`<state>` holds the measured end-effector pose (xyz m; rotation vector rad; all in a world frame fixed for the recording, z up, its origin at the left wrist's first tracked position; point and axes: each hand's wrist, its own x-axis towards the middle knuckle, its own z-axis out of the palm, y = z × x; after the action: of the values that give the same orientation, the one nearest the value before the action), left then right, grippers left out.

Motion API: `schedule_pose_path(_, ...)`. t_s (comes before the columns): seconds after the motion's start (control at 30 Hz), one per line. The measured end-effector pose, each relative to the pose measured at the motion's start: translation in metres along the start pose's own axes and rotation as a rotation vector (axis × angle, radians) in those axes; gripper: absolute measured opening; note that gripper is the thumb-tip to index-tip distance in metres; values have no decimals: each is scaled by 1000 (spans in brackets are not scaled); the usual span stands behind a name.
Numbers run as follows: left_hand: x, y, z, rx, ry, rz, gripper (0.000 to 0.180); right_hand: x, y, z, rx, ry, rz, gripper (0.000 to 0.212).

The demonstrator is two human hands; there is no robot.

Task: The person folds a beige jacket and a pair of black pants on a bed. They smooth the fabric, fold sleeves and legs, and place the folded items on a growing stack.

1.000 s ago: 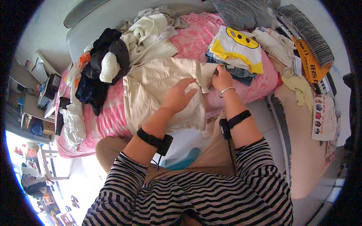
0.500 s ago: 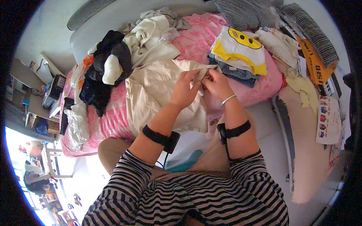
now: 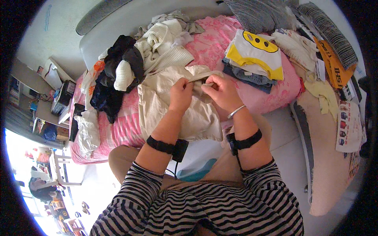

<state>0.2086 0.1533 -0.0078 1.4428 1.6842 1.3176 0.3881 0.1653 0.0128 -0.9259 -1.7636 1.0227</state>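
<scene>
A beige cotton garment (image 3: 159, 104) lies spread over the near edge of the bed, partly wrinkled; whether it is a shirt or trousers I cannot make out. At its upper right end, my left hand (image 3: 181, 95) is closed on the folded edge. A short way to the right, my right hand (image 3: 223, 93) pinches the same edge between thumb and fingers, with a silver bangle on that wrist. Between the two hands the edge is slightly raised and shows a darker inside.
Right of the garment sits a folded stack with a white and yellow shirt (image 3: 256, 49) above blue jeans (image 3: 250, 76). Black clothes (image 3: 106, 96) and a cream knit sweater (image 3: 159, 37) are heaped left and behind on the pink bedsheet (image 3: 208, 35). A beige padded bench (image 3: 325, 157) stands at right.
My left hand has moved left and down along the garment's edge, away from my right hand, so a gap has opened between them. The whole view has shifted slightly.
</scene>
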Motion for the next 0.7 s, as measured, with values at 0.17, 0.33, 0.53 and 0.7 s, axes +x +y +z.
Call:
schedule_pose_path(0.17,2,2,-2,-276,-113,-350,11,2,-9,-7,502,16,165,14)
schedule_pose_path(0.33,1,14,-16,-36,142,-183,11,1,-9,-2,345,-32,83,10)
schedule_pose_path(0.53,-9,42,-31,-353,-136,313,11,-5,-17,15,134,-42,-121,18)
schedule_pose_path(0.7,-2,38,-31,148,-263,132,12,-3,-20,18,-104,-37,-404,15)
